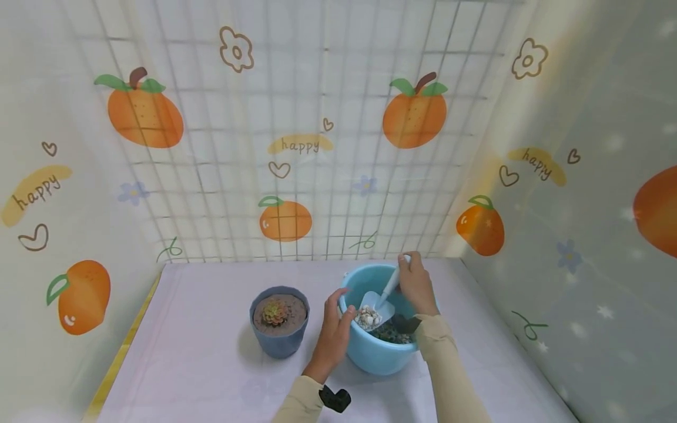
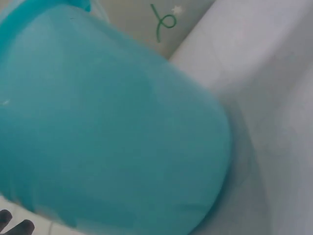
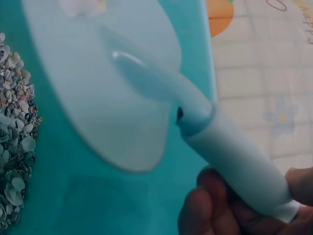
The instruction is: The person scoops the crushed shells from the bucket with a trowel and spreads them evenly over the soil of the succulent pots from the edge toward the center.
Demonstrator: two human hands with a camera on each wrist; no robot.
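- Closest to us: the left hand, thumb and forefinger spread, touching the left of the bucket's rim.
- We've got that light blue bucket closer to the table's right edge than its left, small shells inside.
- The blue-grey pot stands upright a bit left of the table's middle, succulent in it.
- Farther in, we see the scoop tilted inside the bucket, whitish bits on its blade.
- Right hand pinches its handle end.
- Beyond the far edge: fruit-print backdrop.
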